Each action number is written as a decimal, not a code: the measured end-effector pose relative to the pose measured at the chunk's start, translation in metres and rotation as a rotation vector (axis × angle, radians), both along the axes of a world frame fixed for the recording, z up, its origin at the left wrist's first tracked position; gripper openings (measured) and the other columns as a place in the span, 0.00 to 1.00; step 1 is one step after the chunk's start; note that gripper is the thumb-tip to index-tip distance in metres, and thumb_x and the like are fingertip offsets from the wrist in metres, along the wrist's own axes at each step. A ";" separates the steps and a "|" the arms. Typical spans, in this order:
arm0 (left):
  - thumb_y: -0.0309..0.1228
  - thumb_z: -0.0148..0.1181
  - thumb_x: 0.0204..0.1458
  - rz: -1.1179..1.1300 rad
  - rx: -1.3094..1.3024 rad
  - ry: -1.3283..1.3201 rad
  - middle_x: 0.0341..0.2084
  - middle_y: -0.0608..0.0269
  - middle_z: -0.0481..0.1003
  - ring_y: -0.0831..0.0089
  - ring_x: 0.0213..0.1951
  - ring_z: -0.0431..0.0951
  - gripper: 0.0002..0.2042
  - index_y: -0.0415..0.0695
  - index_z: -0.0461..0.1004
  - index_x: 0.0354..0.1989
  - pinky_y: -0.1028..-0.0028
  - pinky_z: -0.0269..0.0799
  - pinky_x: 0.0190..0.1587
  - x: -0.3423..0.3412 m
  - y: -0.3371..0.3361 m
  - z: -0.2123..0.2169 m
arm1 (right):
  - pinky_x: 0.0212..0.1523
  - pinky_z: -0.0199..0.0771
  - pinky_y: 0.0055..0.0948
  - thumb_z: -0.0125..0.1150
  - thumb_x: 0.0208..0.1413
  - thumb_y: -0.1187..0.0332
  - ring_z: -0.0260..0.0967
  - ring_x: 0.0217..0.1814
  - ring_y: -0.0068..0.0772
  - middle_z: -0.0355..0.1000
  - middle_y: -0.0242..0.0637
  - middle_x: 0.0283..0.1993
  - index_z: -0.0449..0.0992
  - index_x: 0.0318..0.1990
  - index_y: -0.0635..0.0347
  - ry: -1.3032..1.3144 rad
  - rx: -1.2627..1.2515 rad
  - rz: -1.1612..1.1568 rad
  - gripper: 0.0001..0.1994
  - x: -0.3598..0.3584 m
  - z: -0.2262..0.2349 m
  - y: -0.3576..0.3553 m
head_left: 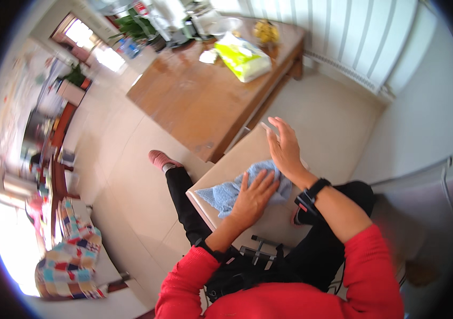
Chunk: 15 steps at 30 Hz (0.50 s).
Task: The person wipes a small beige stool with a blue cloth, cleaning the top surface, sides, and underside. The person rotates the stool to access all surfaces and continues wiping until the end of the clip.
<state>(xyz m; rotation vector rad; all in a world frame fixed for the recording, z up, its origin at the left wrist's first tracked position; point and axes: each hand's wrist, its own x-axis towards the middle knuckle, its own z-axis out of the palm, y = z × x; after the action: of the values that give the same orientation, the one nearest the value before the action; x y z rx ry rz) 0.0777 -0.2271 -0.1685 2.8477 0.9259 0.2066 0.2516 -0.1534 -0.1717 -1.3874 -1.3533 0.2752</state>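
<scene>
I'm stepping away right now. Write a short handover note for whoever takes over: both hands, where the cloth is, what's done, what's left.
Left hand: flat, palm down, pressing on the blue cloth; holds nothing.
Right hand: open, fingers spread, lifted just above the cloth's far edge; holds nothing.
Cloth: lies bunched, not laid flat, on the small beige table in front of the knees.
Done: cloth is on the table and pinned by one hand.
Left: judging by the bunching, it likely needs smoothing or folding.

We see a pale tiled floor (130, 175) running past a brown wooden table (205, 101) cluttered at its far end, a striped white wall (343, 32) behind it, bright windows (80, 32) beyond, and a patchwork-covered seat (69, 266) at lower left.
</scene>
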 end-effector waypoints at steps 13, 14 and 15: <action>0.23 0.54 0.52 0.181 -0.095 0.086 0.71 0.62 0.55 0.62 0.72 0.53 0.29 0.49 0.63 0.67 0.41 0.46 0.68 -0.119 -0.086 0.009 | 0.64 0.59 0.56 0.40 0.66 0.56 0.60 0.63 0.61 0.56 0.60 0.67 0.59 0.65 0.54 -0.302 0.908 0.327 0.23 -0.019 0.179 -0.113; 0.22 0.55 0.52 0.194 -0.116 0.070 0.71 0.62 0.55 0.63 0.72 0.53 0.30 0.50 0.62 0.67 0.41 0.45 0.68 -0.122 -0.088 0.010 | 0.66 0.55 0.53 0.41 0.67 0.54 0.56 0.67 0.54 0.54 0.53 0.69 0.58 0.66 0.51 -0.291 1.108 0.361 0.23 -0.022 0.198 -0.126; 0.23 0.55 0.52 0.200 -0.105 0.011 0.71 0.62 0.56 0.63 0.72 0.53 0.30 0.50 0.63 0.67 0.40 0.45 0.68 -0.121 -0.088 0.010 | 0.68 0.51 0.49 0.42 0.67 0.53 0.52 0.70 0.46 0.52 0.45 0.72 0.57 0.68 0.47 -0.167 1.237 0.507 0.24 -0.026 0.217 -0.138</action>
<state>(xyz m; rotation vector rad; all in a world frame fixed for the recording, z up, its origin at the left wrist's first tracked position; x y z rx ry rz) -0.0435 -0.3148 -0.1586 2.6635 1.1871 0.1584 0.2259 -0.2918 0.0453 -0.0315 -1.5502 -0.3381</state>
